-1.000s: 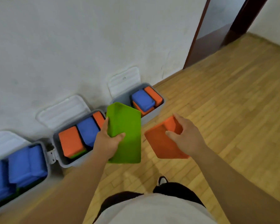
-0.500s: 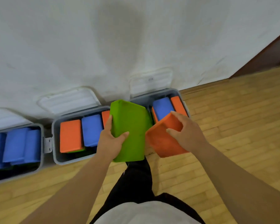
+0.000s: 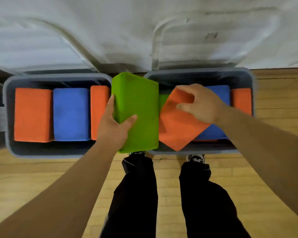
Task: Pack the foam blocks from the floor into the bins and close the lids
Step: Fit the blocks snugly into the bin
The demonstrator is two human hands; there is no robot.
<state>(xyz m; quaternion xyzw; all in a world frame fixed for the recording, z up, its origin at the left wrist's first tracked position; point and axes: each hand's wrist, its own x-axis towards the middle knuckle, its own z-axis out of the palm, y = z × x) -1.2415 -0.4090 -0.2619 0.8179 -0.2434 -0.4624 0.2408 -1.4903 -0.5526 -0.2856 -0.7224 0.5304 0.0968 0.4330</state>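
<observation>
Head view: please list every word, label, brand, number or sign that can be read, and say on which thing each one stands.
No text can be read.
Right lid: a small dark mark, too blurred to read.
Green block, orange block, left bin, right bin: plain, no print visible.

A green rectangular foam block (image 3: 138, 103) was held between two open grey plastic bins. The left bin (image 3: 58, 152) held orange blocks (image 3: 33, 115) beside a blue block (image 3: 70, 114); an orange foam block (image 3: 175, 127) tilted diagonally over the right bin (image 3: 196, 73).
</observation>
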